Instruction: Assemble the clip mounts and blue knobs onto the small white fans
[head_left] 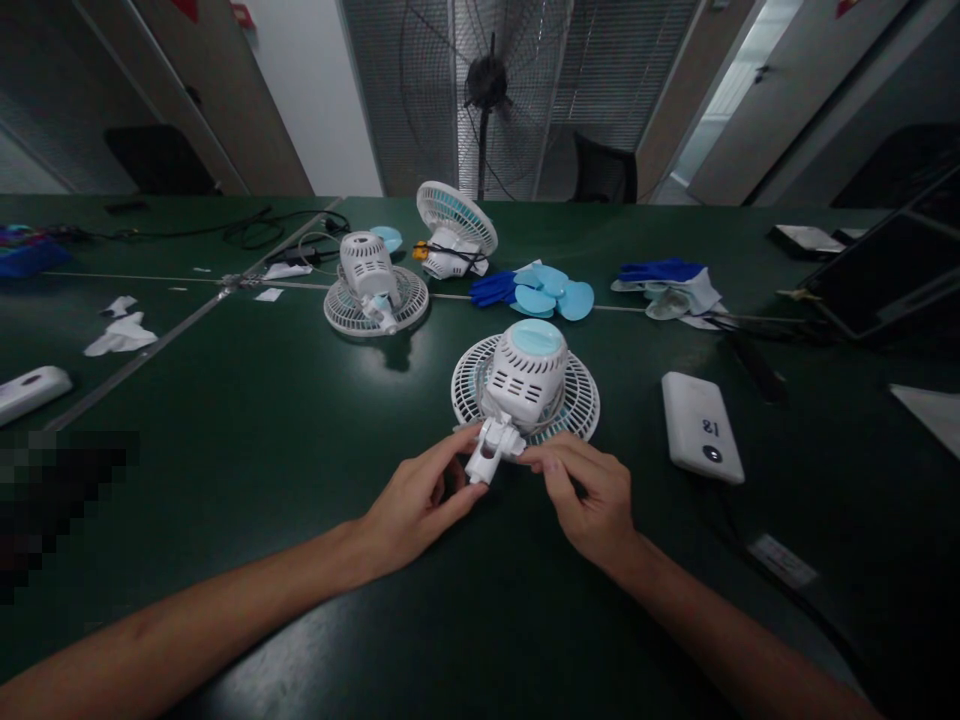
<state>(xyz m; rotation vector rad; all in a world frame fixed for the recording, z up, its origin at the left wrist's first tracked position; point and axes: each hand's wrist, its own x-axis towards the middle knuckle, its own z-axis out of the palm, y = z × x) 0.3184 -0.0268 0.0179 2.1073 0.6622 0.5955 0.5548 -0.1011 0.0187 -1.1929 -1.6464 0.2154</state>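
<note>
A small white fan (525, 385) lies face down on the green table, its grille underneath and its motor housing with a light-blue cap on top. From the near side of the housing sticks out a white hinged bracket (491, 450). My left hand (416, 500) grips this bracket, thumb below and fingers at its left side. At its right side, by a small white knob, my right hand (592, 495) is closed with the index fingertip touching it. The exact grip of the right fingers is partly hidden.
Two more white fans, one face down (375, 280) and one tilted (454, 235), sit farther back. Light-blue fan blades (551, 290) and blue gloves (664, 272) lie beyond. A white box-shaped device (701, 425) with a cable is at right, a dark screen (892, 260) behind it.
</note>
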